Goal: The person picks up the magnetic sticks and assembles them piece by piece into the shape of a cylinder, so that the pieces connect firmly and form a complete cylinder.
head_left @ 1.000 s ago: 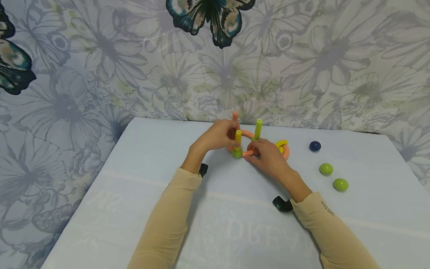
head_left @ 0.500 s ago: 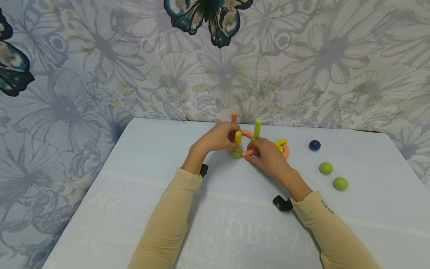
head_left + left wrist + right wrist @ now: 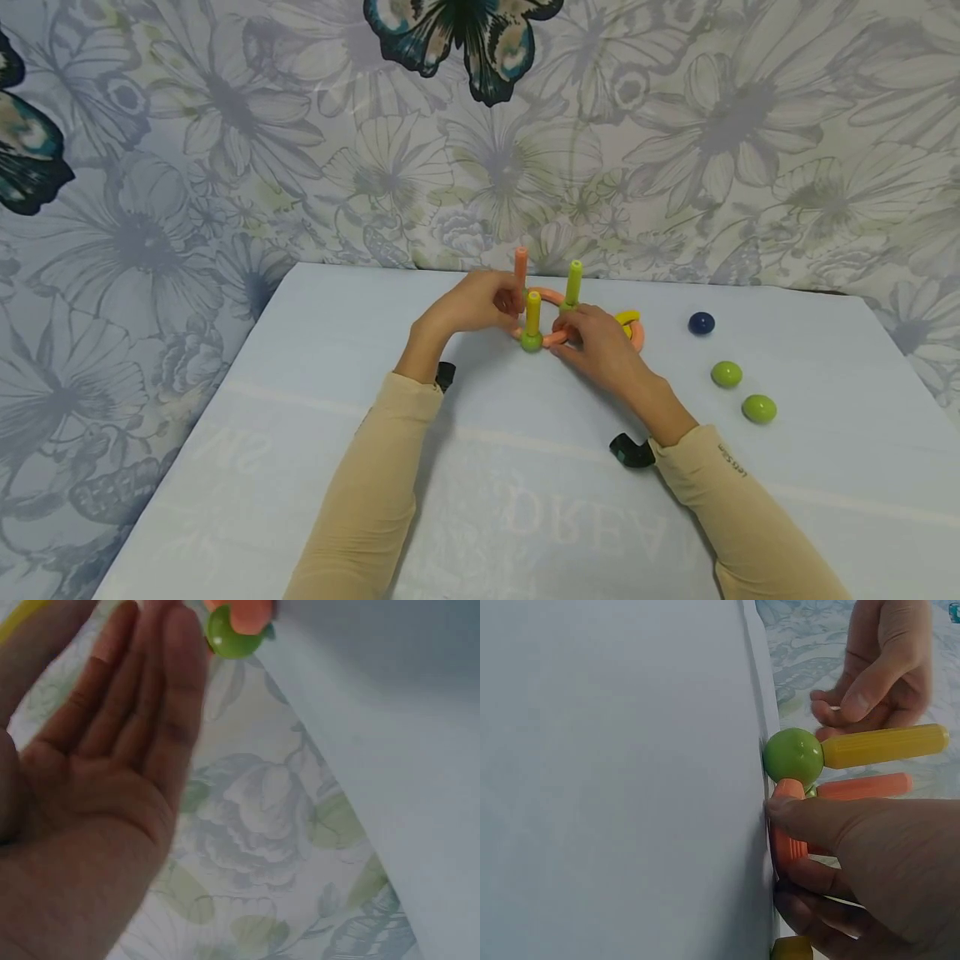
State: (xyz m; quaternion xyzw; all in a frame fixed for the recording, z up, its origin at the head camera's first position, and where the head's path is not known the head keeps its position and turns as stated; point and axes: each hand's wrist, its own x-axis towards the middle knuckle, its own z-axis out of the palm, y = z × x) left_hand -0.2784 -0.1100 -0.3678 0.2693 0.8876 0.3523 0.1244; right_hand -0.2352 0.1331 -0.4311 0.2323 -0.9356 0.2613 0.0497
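An orange piece (image 3: 786,844) is pinched between the thumb and fingers of my right hand (image 3: 603,350). Its end meets a shiny green ball (image 3: 793,756), from which a yellow rod (image 3: 533,313) stands upright. My left hand (image 3: 480,302) is just left of that rod, apart from it, fingers loosely extended and holding nothing. Further back in the same ring-like frame, an orange rod (image 3: 521,268) and a lime rod (image 3: 573,283) also stand upright. A curved orange piece (image 3: 550,295) forms the frame's far side. My right fingers partly hide the near side.
Behind my right hand lie a yellow curved piece (image 3: 628,317) and an orange curved piece (image 3: 638,337). A dark blue ball (image 3: 701,323) and two loose green balls (image 3: 727,373) rest further right on the white table (image 3: 525,500). A patterned wall (image 3: 675,167) borders the table's far edge.
My left hand has let go of the yellow rod and drawn back a little to the left. The right hand keeps its grip at nearly the same place.
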